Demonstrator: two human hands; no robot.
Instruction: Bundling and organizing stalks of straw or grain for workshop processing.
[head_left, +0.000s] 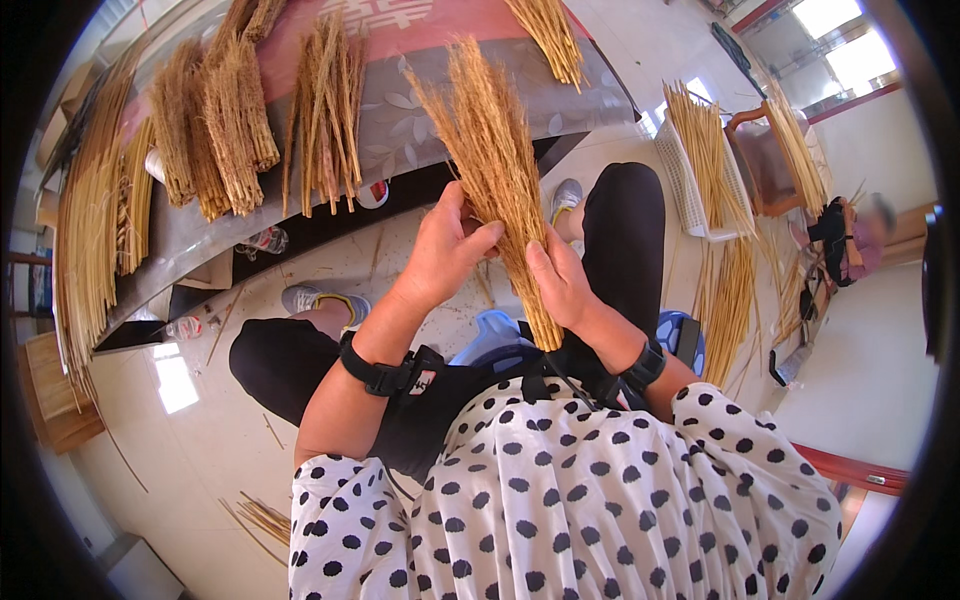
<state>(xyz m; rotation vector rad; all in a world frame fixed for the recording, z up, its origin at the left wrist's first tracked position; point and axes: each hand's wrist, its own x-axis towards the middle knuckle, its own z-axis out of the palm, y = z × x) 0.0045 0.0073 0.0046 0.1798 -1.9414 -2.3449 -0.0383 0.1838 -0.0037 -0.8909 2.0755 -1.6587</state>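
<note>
A bundle of dry broomcorn stalks [492,140] stands slanted in front of me, its bushy seed heads up and away, its cut stalk ends toward my lap. My left hand [450,248] holds its left side at mid-length, thumb stretched along the front and fingers partly hidden behind the stalks. Lower down on the right, my right hand [562,278] is closed round the stalk part, thumb lying on the front. The fingertips of that hand are hidden behind the bundle.
Ahead is a covered table [400,130] bearing broomcorn bundles [238,130], a looser bunch [325,110] and long stalks [90,210]. To the right stand a white basket of stalks [700,160] and a chair [765,165]. Stalks [730,310] lie on the floor; another person [855,235] sits far right.
</note>
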